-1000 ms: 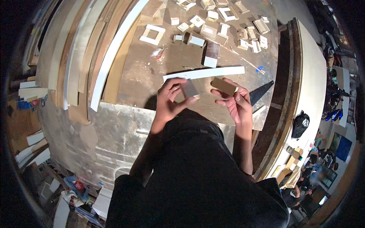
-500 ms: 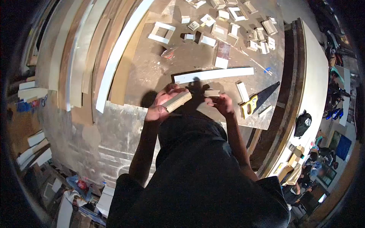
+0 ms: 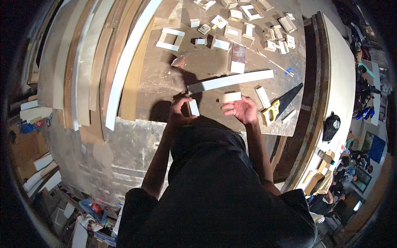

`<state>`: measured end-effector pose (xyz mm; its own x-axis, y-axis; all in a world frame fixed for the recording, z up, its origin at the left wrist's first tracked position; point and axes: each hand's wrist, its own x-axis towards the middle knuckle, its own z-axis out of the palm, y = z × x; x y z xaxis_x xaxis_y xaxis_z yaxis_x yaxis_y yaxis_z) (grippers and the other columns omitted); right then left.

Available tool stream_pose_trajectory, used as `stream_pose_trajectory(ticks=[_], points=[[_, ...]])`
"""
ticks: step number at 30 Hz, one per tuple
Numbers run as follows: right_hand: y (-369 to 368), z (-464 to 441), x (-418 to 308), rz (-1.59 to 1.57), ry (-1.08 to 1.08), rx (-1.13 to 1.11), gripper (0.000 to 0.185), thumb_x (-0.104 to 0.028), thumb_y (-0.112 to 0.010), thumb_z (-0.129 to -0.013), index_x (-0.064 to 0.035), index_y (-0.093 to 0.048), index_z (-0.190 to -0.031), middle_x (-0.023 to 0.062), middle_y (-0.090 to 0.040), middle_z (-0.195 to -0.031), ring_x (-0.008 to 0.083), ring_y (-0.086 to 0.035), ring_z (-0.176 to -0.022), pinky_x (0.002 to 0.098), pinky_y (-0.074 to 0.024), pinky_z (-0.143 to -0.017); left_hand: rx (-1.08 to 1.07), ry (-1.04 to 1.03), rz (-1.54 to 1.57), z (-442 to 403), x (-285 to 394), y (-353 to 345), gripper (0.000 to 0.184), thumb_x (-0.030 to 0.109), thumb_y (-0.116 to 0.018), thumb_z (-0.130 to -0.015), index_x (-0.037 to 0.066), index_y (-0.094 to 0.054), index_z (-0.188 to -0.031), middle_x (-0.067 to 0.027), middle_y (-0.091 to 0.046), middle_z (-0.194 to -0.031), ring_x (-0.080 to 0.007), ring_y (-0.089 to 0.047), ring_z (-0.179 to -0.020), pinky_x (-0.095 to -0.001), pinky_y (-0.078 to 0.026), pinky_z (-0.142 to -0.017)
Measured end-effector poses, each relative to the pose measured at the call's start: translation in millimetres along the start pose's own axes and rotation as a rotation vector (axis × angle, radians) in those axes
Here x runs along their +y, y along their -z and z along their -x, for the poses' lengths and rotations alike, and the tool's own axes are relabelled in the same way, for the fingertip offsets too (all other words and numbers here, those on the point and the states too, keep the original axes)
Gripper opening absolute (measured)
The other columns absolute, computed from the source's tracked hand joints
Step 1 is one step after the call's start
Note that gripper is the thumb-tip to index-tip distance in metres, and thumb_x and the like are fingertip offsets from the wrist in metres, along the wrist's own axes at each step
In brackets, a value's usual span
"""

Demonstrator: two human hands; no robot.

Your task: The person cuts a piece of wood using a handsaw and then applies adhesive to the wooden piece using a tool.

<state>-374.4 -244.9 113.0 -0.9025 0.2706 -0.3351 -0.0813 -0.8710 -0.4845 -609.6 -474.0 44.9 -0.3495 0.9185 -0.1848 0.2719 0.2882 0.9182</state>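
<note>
A small white-faced wooden block is gripped between the thumb and fingers of my left hand, near the table's front edge. My right hand, palm turned up, holds a second pale wood block between thumb and fingers. The two blocks are apart. Just beyond both hands lies a long white strip on the brown table. To the right of my right hand are a short white-topped piece and a handsaw with a yellow handle.
Long boards stand side by side at the left. Several small wooden assemblies lie at the table's far side, with a square frame nearer. A black cap rests on the pale panel at the right. People are at the lower right.
The block in my left hand has turned from lying slanted to nearly upright. My right hand has turned palm up, and its block now shows a broad pale face.
</note>
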Motion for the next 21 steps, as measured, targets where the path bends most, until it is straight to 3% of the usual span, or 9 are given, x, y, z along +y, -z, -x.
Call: stream_pose_trajectory(ticks=[3,5,6,8,10,14,16,19,21], points=[[-0.6,-3.0,0.5,0.005,-0.001,0.007,0.067,-0.043,-0.044,-0.099,0.0124,-0.047,-0.138,0.0330,-0.061,-0.128,0.0466,-0.066,-0.111,0.0514,-0.0581,-0.091,0.147,-0.169,-0.095,-5.0,-9.5,-8.1,0.070,0.030,-0.092,-0.067,0.006,-0.062,-0.126,-0.0085,-0.067,-0.125,-0.0222,-0.064,-0.114,-0.0362,-0.050,-0.098],[11.9,-2.5,6.3,0.086,-0.074,0.087,0.067,-0.045,-0.044,-0.099,0.0105,-0.051,-0.136,0.0305,-0.063,-0.127,0.0439,-0.066,-0.111,0.0513,-0.0563,-0.094,0.105,0.026,0.245,-1.9,4.4,-3.4,0.071,0.030,-0.092,-0.068,0.007,-0.062,-0.128,-0.0071,-0.067,-0.124,-0.0198,-0.064,-0.114,-0.0355,-0.052,-0.095],[23.8,-2.2,12.4,0.084,-0.079,0.086,0.067,-0.045,-0.044,-0.099,0.0105,-0.051,-0.136,0.0305,-0.063,-0.127,0.0439,-0.066,-0.111,0.0513,-0.0563,-0.094,0.108,0.030,0.244,0.3,3.8,-1.8,0.071,0.030,-0.092,-0.068,0.007,-0.062,-0.128,-0.0071,-0.067,-0.124,-0.0198,-0.064,-0.114,-0.0355,-0.052,-0.095],[41.5,-4.2,21.8,0.166,-0.221,0.331,0.066,-0.048,-0.044,-0.099,0.0072,-0.054,-0.134,0.0270,-0.065,-0.127,0.0407,-0.067,-0.112,0.0488,-0.0552,-0.092,0.075,0.158,0.361,4.0,1.4,4.8,0.071,0.029,-0.091,-0.070,0.007,-0.061,-0.131,-0.0069,-0.066,-0.126,-0.0174,-0.063,-0.114,-0.0352,-0.053,-0.094],[50.8,2.9,33.1,0.216,-0.151,0.363,0.067,-0.051,-0.046,-0.097,0.0037,-0.056,-0.133,0.0235,-0.067,-0.126,0.0379,-0.067,-0.113,0.0457,-0.0547,-0.089,0.079,0.087,0.364,7.2,-12.0,8.0,0.071,0.027,-0.090,-0.073,0.005,-0.058,-0.133,-0.0083,-0.065,-0.128,-0.0177,-0.063,-0.114,-0.0356,-0.054,-0.092],[90.3,1.2,66.1,-0.016,-0.066,0.329,0.064,-0.055,-0.045,-0.100,-0.0007,-0.059,-0.131,0.0232,-0.068,-0.122,0.0333,-0.069,-0.106,0.0475,-0.0559,-0.088,0.069,0.207,0.697,20.2,-14.3,20.2,0.074,0.021,-0.088,-0.074,0.004,-0.055,-0.137,-0.0112,-0.063,-0.130,-0.0217,-0.061,-0.119,-0.0365,-0.052,-0.097],[89.9,-4.3,78.2,0.178,-0.005,0.376,0.067,-0.057,-0.042,-0.101,0.0012,-0.059,-0.129,0.0239,-0.068,-0.120,0.0322,-0.070,-0.103,0.0470,-0.0566,-0.088,0.058,0.255,0.819,24.7,-2.5,26.0,0.075,0.019,-0.087,-0.075,0.003,-0.053,-0.139,-0.0124,-0.063,-0.131,-0.0230,-0.060,-0.121,-0.0370,-0.051,-0.100],[114.3,-12.9,85.0,0.487,0.025,0.504,0.061,-0.053,-0.048,-0.102,0.0042,-0.061,-0.119,0.0199,-0.071,-0.101,0.0317,-0.073,-0.086,0.0457,-0.0590,-0.075,0.041,0.237,1.042,27.1,21.7,34.1,0.076,0.018,-0.080,-0.079,0.001,-0.047,-0.145,-0.0157,-0.061,-0.134,-0.0254,-0.059,-0.125,-0.0399,-0.048,-0.105],[122.2,-17.7,82.0,0.689,0.020,0.573,0.058,-0.051,-0.052,-0.102,0.0046,-0.062,-0.115,0.0174,-0.073,-0.090,0.0305,-0.073,-0.079,0.0446,-0.0593,-0.068,0.010,0.073,1.173,27.7,36.0,39.2,0.081,0.022,-0.076,-0.080,-0.001,-0.041,-0.149,-0.0191,-0.056,-0.141,-0.0298,-0.056,-0.130,-0.0424,-0.046,-0.109]])
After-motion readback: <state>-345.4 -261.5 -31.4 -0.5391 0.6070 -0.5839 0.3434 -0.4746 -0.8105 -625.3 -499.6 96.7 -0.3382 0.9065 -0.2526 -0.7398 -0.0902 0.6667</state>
